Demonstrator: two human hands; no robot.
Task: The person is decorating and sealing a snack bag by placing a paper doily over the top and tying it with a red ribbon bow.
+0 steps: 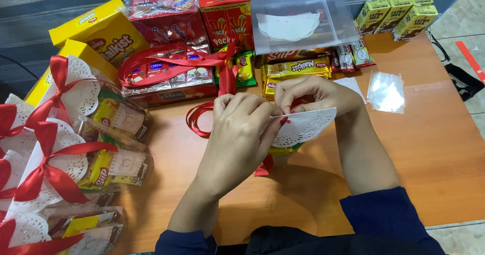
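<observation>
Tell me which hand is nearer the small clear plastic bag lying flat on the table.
Right. The right hand pinches the white paper doily just left of the bag; the left hand sits farther left.

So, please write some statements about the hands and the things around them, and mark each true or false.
1. Both hands, left hand and right hand, hold the white paper doily. True.
2. The ribbon by the hands is blue. False: it is red.
3. Finished snack packs with red bows lie at the left of the table. True.
4. The small milk cartons stand at the near left corner. False: they stand at the far right.
5. The clear plastic box holds white doilies. True.
</observation>
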